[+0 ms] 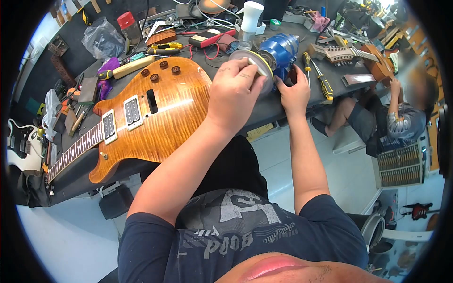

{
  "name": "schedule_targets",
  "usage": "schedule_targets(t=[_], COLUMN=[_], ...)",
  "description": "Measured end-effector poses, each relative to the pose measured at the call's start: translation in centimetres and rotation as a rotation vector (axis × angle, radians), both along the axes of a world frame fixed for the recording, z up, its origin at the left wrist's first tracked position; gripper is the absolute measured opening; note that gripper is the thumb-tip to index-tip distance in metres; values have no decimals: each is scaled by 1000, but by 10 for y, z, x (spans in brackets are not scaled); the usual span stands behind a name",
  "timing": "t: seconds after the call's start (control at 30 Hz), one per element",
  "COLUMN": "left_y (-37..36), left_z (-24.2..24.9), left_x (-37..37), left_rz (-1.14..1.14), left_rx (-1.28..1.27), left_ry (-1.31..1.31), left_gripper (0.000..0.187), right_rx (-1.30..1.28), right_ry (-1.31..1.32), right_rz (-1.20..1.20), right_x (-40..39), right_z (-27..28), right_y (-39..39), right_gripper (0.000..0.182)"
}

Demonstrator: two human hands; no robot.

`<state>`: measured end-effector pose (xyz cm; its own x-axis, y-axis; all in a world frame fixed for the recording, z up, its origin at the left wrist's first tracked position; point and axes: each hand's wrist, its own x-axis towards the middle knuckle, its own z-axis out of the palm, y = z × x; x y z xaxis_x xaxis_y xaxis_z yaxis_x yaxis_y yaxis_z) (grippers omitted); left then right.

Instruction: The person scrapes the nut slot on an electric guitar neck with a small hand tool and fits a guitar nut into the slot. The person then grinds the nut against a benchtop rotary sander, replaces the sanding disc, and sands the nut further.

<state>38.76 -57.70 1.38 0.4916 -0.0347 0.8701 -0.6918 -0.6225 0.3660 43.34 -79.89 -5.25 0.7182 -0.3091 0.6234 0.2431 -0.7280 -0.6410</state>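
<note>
A blue bench motor (279, 49) stands on the dark bench, with a round, yellow-edged disc (267, 79) mounted at its left side. My left hand (236, 89) pinches a small pale bar (258, 65) against or just in front of the disc's face. Low on the front of the motor, my right hand (293, 92) curls its thumb and fingers around a dark part of its base; that part is mostly hidden. An amber flamed electric guitar (174, 111) lies face up to the left of my left forearm, its neck pointing to the lower left.
Yellow-and-black screwdrivers (324, 87) lie right of the motor. Behind it are a white bottle (252, 16), a red-and-black multimeter (210, 37) and loose cables. A guitar headstock (332, 54) lies farther right. Another person (406, 118) sits at the right. A white guitar (23, 148) stands far left.
</note>
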Motion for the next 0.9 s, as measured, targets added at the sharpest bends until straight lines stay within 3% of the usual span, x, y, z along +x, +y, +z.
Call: schedule_targets(t=[0.9], left_y=[1], left_z=[0], left_x=[-1], left_rz=[21], left_rx=[12], left_ry=[-13], left_gripper=[30], right_rx=[-12], right_ry=[-8], right_rz=[-7], right_x=[-1], right_z=[0], right_y=[1], right_gripper=[75])
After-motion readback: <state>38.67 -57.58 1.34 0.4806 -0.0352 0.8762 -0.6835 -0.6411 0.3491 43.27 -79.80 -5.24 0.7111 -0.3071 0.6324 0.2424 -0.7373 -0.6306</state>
